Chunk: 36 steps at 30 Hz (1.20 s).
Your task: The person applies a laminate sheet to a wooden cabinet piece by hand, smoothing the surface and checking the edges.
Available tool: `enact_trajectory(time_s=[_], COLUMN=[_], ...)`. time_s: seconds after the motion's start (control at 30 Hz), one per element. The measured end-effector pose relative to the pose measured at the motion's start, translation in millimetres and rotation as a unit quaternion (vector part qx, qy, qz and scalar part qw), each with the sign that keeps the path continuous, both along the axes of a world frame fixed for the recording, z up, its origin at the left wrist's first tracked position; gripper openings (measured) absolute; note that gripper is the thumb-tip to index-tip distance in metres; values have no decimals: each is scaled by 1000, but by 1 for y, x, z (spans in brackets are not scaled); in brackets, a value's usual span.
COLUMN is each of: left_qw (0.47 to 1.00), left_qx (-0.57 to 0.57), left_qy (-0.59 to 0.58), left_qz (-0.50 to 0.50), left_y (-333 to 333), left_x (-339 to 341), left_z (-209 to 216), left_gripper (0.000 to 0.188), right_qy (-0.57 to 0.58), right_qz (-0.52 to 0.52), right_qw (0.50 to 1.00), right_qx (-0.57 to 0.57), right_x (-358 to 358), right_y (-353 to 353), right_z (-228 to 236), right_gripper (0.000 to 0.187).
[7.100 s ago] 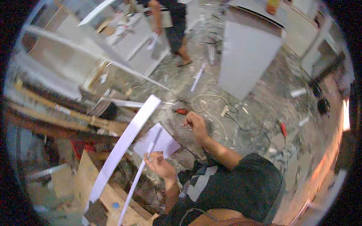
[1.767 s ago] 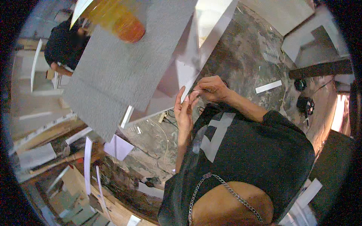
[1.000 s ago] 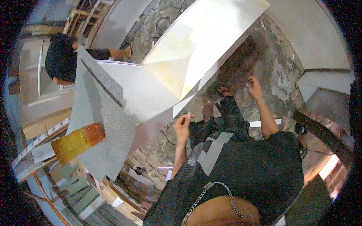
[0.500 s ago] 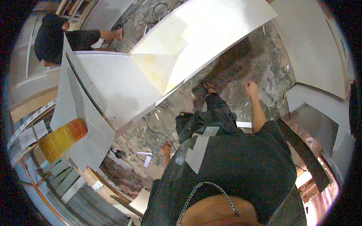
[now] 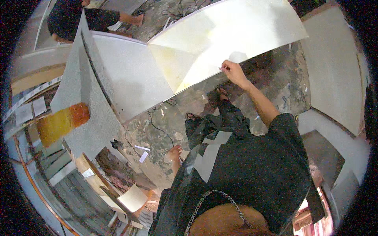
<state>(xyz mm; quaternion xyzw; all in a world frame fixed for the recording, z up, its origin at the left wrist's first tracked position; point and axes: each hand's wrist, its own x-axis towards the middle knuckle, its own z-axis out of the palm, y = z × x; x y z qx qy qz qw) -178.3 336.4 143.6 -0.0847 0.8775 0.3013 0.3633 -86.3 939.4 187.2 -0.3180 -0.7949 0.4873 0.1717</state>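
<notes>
The white open box of panels [image 5: 185, 55] across the upper middle looks stiff, bulky and smooth, probably best held by its long edges, minding the corners. Your right hand [image 5: 232, 74] overlaps its near edge, fingertips drawn together, but whether they touch it or pinch something I can't tell; your left hand [image 5: 174, 152], lower centre, is too small to read, its forearm partly hidden by your black shirt [image 5: 256, 169]. Glare washes out the panels' brightest part, and the co-worker [image 5: 65, 19], upper left, is cut off by the frame.

No text, label, number or sign is legible near the left hand [image 5: 174, 152], the right hand [image 5: 234, 74] or beyond.
</notes>
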Motion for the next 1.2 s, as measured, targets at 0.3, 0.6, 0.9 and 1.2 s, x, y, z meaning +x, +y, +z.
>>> enact_trajectory(time_s=[0.3, 0.6, 0.9, 1.2], left_qw=[987, 992, 994, 985], left_qx=[28, -101, 35, 49], left_qy=[-70, -6, -1, -9], left_qz=[145, -73, 108, 168], left_y=[6, -4, 61, 52], left_x=[12, -12, -30, -29], left_z=[-22, -35, 9, 2], left_gripper=[24, 36, 30, 23], right_qy=[-295, -410, -218, -303], right_qz=[-45, -133, -158, -131], right_qw=[955, 894, 952, 930], right_qx=[-8, -124, 143, -162], right_x=[135, 333, 200, 173], right_y=[-50, -89, -74, -69], right_z=[-124, -240, -202, -161], right_gripper=[43, 43, 35, 51])
